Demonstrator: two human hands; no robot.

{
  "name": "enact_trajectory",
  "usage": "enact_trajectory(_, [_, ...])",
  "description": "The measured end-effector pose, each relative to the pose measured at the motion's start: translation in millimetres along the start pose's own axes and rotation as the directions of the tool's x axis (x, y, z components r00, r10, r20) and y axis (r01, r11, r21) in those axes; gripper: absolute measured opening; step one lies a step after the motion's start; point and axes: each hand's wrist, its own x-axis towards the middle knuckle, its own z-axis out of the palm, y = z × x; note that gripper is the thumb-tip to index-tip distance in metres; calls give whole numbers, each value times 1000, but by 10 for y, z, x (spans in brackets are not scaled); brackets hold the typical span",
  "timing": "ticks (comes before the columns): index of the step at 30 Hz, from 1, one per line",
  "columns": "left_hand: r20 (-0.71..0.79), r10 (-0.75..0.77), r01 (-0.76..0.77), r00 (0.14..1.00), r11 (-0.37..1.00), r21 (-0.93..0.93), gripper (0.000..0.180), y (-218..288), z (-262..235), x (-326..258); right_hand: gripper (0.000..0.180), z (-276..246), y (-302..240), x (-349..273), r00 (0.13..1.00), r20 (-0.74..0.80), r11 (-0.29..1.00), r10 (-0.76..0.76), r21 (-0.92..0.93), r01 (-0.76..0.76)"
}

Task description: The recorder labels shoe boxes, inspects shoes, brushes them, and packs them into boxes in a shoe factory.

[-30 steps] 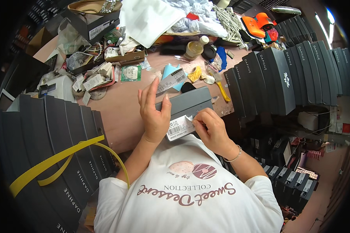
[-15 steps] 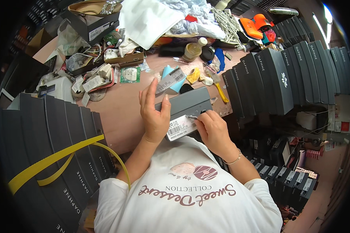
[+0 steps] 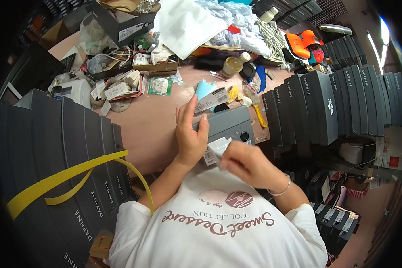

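Observation:
A grey shoe box (image 3: 230,119) lies in front of me at the table's near edge, its end face with a round dark hole toward me. My right hand (image 3: 248,164) is closed on a white label (image 3: 219,145) that is partly lifted off the box end and curls up; the part below still lies on the box. My left hand (image 3: 191,136) stands along the box's left side, fingers stretched up. At its fingertips sits a second white barcode label (image 3: 212,101), tilted over the box; whether it is pinched or merely stuck there is hard to see.
Dark shoe boxes stand in rows at the left (image 3: 53,147) and right (image 3: 315,107). A yellow strap (image 3: 67,176) arches over the left row. Beyond the box lie a yellow-handled brush (image 3: 259,116), a bottle of amber liquid (image 3: 233,66), a tag pile (image 3: 120,87) and a white cloth (image 3: 187,29).
My right hand has pulled the label's edge up and toward me, so it now stands off the box end. The left hand keeps its label at the fingertips. The whole view has shifted slightly.

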Motion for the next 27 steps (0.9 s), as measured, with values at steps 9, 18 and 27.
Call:
enact_trajectory(9, [100, -192, 209, 976, 956, -206, 50, -106, 17, -22, 13, 198, -158, -459, 958, -28, 958, -285, -12, 285])
enact_trajectory(18, [-20, -4, 3, 1000, 1000, -4, 51, 5, 21, -25, 19, -138, 1456, -1968, 405, -664, 774, 629, 490, -401])
enact_trajectory(27, [-371, 212, -190, 904, 977, 96, 43, 579, -294, -183, 17, -980, 4170, -3877, -36, -926, 482, 377, 229, -846])
